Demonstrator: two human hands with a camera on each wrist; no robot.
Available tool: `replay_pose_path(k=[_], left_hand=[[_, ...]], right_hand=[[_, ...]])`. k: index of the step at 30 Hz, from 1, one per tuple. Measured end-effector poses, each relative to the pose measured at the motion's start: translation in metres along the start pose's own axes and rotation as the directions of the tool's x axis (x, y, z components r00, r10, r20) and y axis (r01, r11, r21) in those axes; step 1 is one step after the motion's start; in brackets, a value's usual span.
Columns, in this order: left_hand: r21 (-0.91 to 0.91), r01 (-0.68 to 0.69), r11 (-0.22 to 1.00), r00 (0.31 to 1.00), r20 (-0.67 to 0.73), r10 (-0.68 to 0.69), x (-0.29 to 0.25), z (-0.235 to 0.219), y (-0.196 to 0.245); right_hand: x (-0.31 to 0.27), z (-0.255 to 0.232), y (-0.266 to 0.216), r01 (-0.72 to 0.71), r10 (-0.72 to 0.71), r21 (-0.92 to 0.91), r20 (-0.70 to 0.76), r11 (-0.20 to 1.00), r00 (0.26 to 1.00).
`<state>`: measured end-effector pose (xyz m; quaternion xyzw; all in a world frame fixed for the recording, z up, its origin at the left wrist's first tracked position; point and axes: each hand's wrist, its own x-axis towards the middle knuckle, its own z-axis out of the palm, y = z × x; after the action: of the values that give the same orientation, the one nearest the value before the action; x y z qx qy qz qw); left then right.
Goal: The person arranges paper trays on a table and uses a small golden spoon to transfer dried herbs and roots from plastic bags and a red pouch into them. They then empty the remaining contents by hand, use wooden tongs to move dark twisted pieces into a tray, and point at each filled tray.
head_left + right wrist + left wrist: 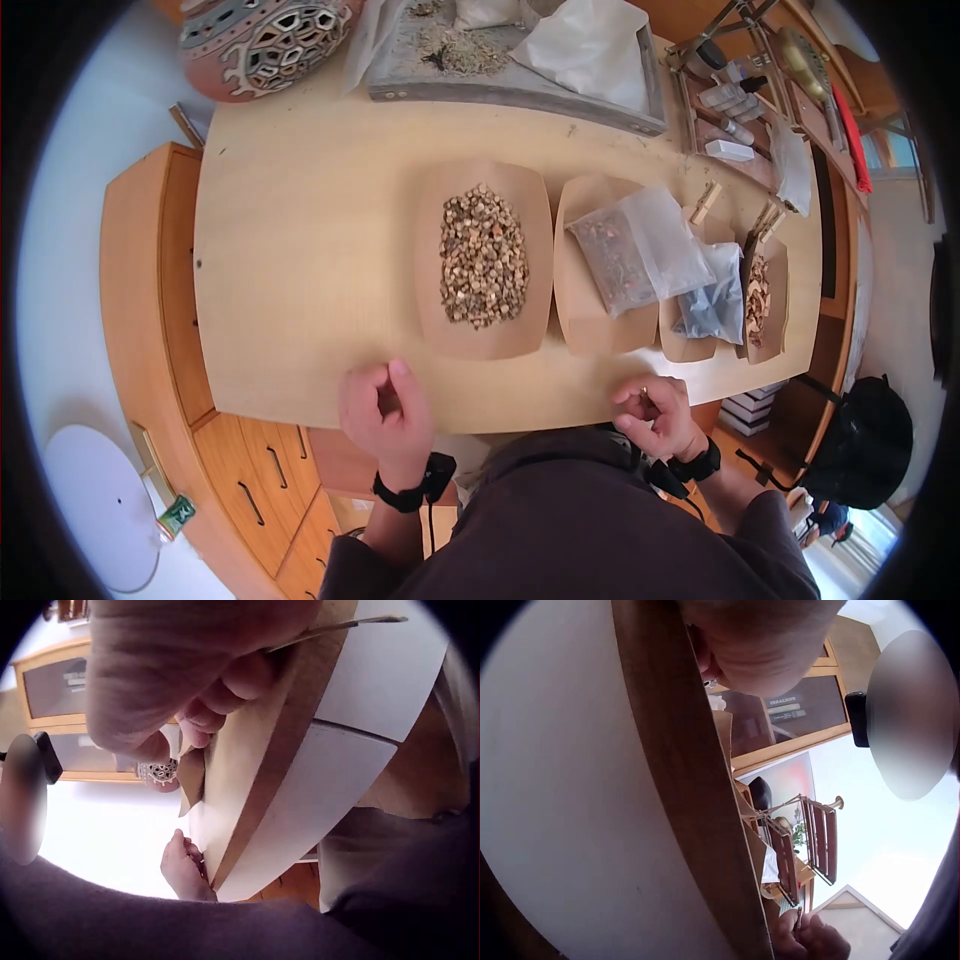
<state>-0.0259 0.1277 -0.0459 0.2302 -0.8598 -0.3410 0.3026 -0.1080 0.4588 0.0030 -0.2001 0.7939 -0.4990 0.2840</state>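
Note:
My left hand is at the table's front edge, its fingers loosely curled, with nothing visible in it. To the right, my right hand has curled fingers and pinches a thin brownish strip, which sticks out past the fingers in the right wrist view. Beyond the hands a paper tray holds small brown and tan pieces. Beside it, a clear bag of dark reddish bits lies across a second tray. A bluish-grey bag rests on the third.
A narrow tray of brown chips and wooden clips are at the right. Along the back stand an openwork pot, a grey wooden tray with plant bits and a rack holding small bottles. A black bag is right of the table.

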Motion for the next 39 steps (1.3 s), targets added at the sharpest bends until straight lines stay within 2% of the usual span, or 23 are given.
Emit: replay_pose_path(k=[5,8,11,15,18,20,23,26,29,31,34,39], left_hand=[[0.010,0.059,0.998,0.996,0.061,-0.059,0.002,-0.002,0.009],[-0.006,0.046,0.999,0.996,0.078,-0.046,0.000,-0.001,0.004],[-0.017,0.132,0.991,0.985,0.113,-0.129,-0.006,-0.005,0.003],[-0.101,0.159,0.982,0.985,0.086,-0.150,-0.005,-0.002,0.011],[-0.177,0.149,0.973,0.988,0.059,-0.140,-0.002,0.004,0.004],[-0.186,0.163,0.969,0.987,0.038,-0.159,-0.001,0.006,0.003],[-0.102,0.091,0.991,0.996,0.011,-0.091,0.001,0.008,-0.001],[-0.089,0.076,0.993,0.996,-0.042,-0.080,0.002,0.012,0.003],[0.010,0.056,0.998,0.998,-0.039,-0.055,0.003,0.011,0.007],[0.012,0.041,0.999,0.998,-0.052,-0.041,0.003,0.012,0.007],[0.032,0.023,0.999,0.999,-0.041,-0.021,0.005,0.014,0.001],[0.042,0.043,0.998,0.999,-0.033,-0.042,0.005,0.012,0.006]], right_hand=[[0.001,-0.001,-0.001,0.000,0.001,-0.009,0.025,1.000,1.000],[0.001,0.000,0.000,0.014,-0.014,-0.047,0.010,0.999,1.000],[-0.002,0.003,0.000,0.017,-0.018,-0.018,-0.037,1.000,0.999],[-0.004,0.010,-0.004,0.013,-0.007,0.046,-0.116,0.999,0.993],[-0.004,0.012,-0.002,0.013,-0.003,0.075,-0.121,0.997,0.993],[-0.003,0.011,-0.001,0.065,-0.055,0.068,-0.130,0.996,0.990],[-0.003,0.015,0.002,0.111,-0.096,0.085,-0.155,0.990,0.983],[-0.002,0.016,0.008,0.151,-0.130,0.113,-0.170,0.982,0.977],[-0.002,0.016,0.014,0.170,-0.142,0.158,-0.174,0.973,0.974],[-0.001,0.017,0.020,0.189,-0.152,0.204,-0.185,0.961,0.971],[-0.002,0.013,0.018,0.242,-0.207,0.182,-0.194,0.953,0.959],[-0.003,0.015,0.017,0.260,-0.220,0.187,-0.210,0.947,0.953]])
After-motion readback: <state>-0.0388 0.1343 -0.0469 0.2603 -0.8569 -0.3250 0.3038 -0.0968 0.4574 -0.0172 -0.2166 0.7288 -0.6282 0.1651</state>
